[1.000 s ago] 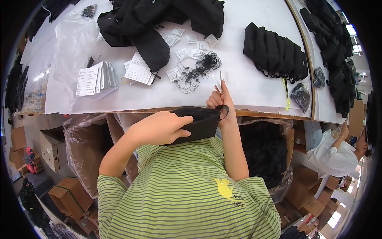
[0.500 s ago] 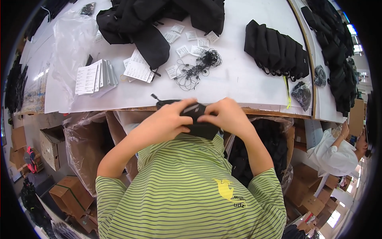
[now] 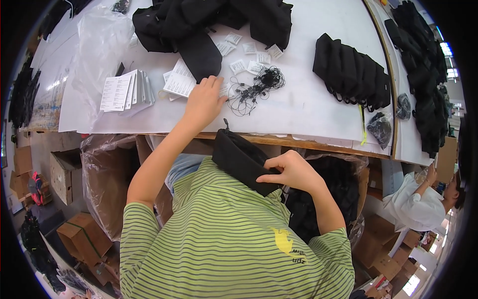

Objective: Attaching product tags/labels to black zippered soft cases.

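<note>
A black zippered pouch (image 3: pixel 234 157) is in front of my body, below the table edge, its top gaping and its zipper pull sticking up at the left end. My right hand (image 3: pixel 289 172) pinches its rim near the right end between thumb and fingers. Over the table, my left hand (image 3: pixel 205 102) stretches out with the thumb apart from the fingers. Its fingertips are at the tip of a black pouch (image 3: pixel 201 57) from the pile, beside white printed cards (image 3: pixel 179 82). Just right of that hand is a tangle of thin black tag strings (image 3: pixel 256 89).
Small white packets (image 3: pixel 249 48) lie near the heap of black pouches (image 3: pixel 174 22). At the left are a stack of cards (image 3: pixel 119 92) and clear plastic (image 3: pixel 99 45). A row of black pouches (image 3: pixel 351 72) is at the right. Plastic-lined cartons (image 3: pixel 109 184) stand under the table; another person (image 3: pixel 416 199) is far right.
My left hand has left the held pouch and reached forward onto the table. The pouch, still in my right hand, has tilted and its top now gapes.
</note>
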`<state>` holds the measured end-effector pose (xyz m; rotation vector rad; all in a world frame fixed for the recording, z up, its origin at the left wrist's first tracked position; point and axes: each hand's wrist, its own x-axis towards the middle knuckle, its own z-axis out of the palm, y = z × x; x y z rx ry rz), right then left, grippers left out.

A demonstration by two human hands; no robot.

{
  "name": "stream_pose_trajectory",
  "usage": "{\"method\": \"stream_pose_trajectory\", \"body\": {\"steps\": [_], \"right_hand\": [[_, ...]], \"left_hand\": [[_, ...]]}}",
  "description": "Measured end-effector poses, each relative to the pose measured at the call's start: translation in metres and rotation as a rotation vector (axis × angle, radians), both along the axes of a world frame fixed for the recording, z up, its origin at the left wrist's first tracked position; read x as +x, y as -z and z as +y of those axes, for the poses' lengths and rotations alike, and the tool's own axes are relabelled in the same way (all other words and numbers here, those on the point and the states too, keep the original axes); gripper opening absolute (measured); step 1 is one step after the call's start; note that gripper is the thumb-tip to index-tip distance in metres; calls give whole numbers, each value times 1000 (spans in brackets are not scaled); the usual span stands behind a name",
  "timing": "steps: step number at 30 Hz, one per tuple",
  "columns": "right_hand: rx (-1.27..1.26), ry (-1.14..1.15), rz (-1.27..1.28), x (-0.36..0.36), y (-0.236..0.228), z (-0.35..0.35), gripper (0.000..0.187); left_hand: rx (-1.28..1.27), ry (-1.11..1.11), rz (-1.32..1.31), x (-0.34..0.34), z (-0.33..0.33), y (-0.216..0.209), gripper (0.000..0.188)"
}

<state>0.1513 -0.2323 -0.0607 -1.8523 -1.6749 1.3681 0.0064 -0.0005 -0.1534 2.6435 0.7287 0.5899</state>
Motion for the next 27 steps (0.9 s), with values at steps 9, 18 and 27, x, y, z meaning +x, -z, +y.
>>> {"method": "stream_pose_trajectory", "body": {"steps": [9, 18, 27], "right_hand": [[324, 6, -275, 7, -18, 0, 26], [600, -53, -512, 7, -30, 30, 20], [917, 345, -123, -33, -13, 57, 17]], "left_hand": [[-354, -180, -122, -1, -4, -18, 22], [-21, 189, -105, -34, -43, -112, 31], [-1823, -109, -1050, -39, -88, -47, 54]]}}
